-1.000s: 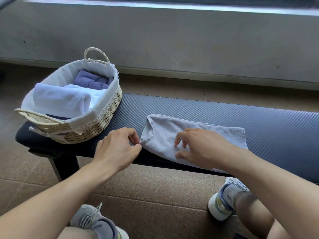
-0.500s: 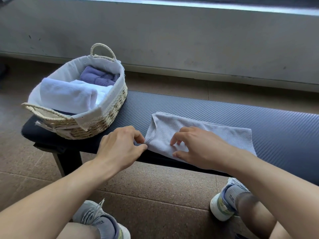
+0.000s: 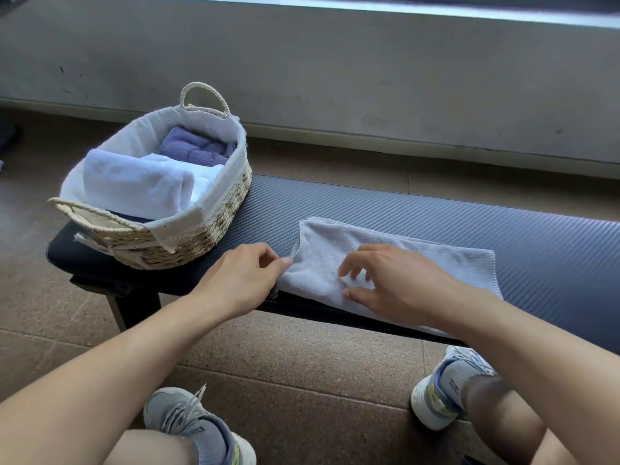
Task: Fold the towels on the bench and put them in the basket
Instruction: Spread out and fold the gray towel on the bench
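Grey towel (image 3: 385, 260) unmoved; left hand (image 3: 241, 280) still pinches its corner.

A grey wall (image 3: 335, 72) runs along the back, with a bright ledge (image 3: 369, 8) across its top. The floor (image 3: 285, 374) is brown and speckled, with thin lines between the tiles. Two grey and white shoes rest on it. The left shoe (image 3: 188, 421) has loose white laces. The right shoe (image 3: 443, 387) has its heel turned this way. Bare knees show at the very bottom.
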A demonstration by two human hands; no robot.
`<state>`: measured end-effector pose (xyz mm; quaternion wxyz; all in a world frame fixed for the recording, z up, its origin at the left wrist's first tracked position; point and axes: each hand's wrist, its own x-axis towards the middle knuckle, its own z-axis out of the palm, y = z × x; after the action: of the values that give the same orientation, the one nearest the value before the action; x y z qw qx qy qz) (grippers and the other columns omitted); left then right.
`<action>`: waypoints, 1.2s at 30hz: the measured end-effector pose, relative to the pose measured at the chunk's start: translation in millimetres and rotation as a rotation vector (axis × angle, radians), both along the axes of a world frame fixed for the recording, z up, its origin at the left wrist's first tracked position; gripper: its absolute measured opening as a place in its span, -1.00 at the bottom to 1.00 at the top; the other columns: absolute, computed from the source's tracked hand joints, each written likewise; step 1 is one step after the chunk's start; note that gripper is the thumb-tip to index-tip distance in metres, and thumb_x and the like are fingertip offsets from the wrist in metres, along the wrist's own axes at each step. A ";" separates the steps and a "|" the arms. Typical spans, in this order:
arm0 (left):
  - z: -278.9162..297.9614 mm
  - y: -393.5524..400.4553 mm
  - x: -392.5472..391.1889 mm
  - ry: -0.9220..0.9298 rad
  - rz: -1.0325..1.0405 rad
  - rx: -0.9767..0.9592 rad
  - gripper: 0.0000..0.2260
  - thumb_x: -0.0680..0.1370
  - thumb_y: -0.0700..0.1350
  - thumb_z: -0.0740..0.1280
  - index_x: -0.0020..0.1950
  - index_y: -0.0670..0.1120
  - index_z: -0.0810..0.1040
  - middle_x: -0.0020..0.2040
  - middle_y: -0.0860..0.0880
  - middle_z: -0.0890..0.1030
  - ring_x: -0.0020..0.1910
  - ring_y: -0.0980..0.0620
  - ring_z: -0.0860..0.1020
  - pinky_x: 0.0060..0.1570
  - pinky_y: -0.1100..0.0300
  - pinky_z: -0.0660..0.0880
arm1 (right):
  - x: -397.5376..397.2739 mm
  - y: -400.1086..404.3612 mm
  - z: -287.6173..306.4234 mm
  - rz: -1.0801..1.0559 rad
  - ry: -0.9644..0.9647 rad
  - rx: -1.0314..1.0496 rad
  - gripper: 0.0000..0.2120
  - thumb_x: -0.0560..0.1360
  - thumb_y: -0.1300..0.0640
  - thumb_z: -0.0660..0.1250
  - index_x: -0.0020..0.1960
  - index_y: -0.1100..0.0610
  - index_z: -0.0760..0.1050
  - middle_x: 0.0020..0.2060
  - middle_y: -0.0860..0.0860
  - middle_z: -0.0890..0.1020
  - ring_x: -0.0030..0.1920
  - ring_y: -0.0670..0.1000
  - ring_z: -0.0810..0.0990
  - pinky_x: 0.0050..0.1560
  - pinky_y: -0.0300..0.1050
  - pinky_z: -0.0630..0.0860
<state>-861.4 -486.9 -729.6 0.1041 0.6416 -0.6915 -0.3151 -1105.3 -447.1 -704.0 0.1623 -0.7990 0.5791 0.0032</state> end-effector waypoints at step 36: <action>-8.0 -96.0 -49.2 -0.111 -0.290 -0.242 -0.78 0.46 0.21 0.47 -0.17 0.12 0.54 0.43 0.03 0.48 0.50 -0.02 0.25 0.49 -0.07 0.17 | -157.7 -26.8 8.9 -0.570 0.033 0.306 -0.68 0.43 -0.22 0.51 -0.15 0.02 0.57 -0.19 -0.05 0.62 -0.17 -0.04 0.53 -0.21 -0.11 0.39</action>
<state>-910.5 -582.9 -737.6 0.0958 0.5345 -0.8142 -0.2054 -1263.0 -473.9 -695.1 0.2655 -0.5710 0.7747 0.0577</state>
